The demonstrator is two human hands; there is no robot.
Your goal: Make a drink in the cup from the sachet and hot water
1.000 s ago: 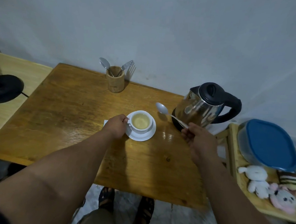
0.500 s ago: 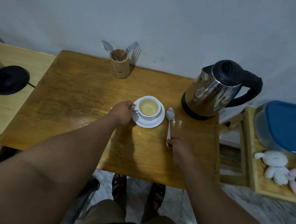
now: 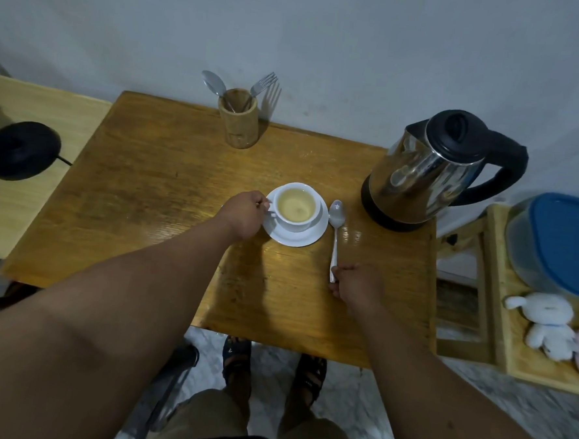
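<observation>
Cup (image 3: 296, 207) sits on its saucer (image 3: 316, 235) mid-desk (image 3: 147, 190), spoon (image 3: 335, 234) lying just right of it, kettle (image 3: 426, 170) further right, utensil holder (image 3: 237, 121) behind near the wall.

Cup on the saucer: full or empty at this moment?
Filled. The cup stands upright on the saucer, holding pale yellowish liquid close to its rim; the left hand is at its handle.

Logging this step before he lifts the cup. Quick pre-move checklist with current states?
1. Left hand on the handle of the cup: ok.
2. Cup seated on saucer: ok.
3. Drink level below rim: ok.
4. Spoon out of the cup, flat on the table: ok.
5. Right hand off the spoon: not ok, fingers at its handle end.
6. Kettle apart from the cup: ok.
</observation>
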